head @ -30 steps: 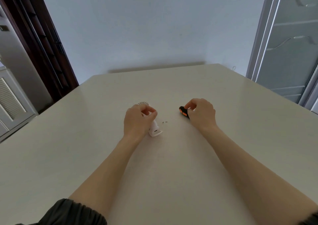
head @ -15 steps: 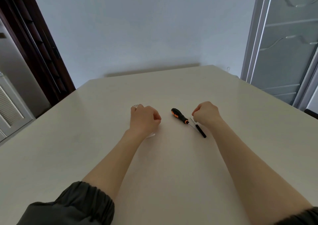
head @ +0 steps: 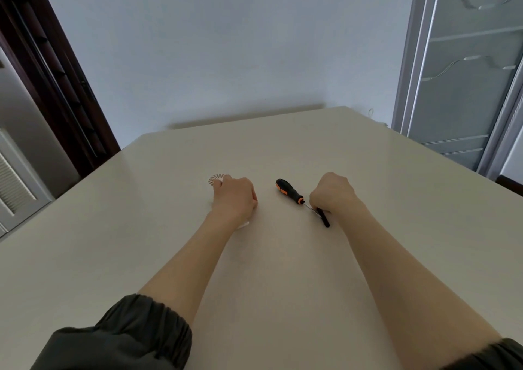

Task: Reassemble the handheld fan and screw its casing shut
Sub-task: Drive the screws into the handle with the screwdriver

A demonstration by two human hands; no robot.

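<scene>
My desk (head: 283, 284) is a plain pale cream with no pattern, and on it the fan (head: 217, 179) shows white, its round grille a ring of thin radiating slats. The screwdriver (head: 289, 190) has a black handle banded with orange and a silvery shaft, with a small black stick (head: 324, 218) by its tip. My sleeves (head: 127, 338) are dark charcoal grey, the wall (head: 226, 44) behind is pale blue-grey, the door frame (head: 56, 86) on the left is dark brown, and the glass door (head: 467, 72) on the right is frosted grey with wavy lines.

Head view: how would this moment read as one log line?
left hand: covering fan | right hand: curled beside screwdriver | casing: hidden
</scene>
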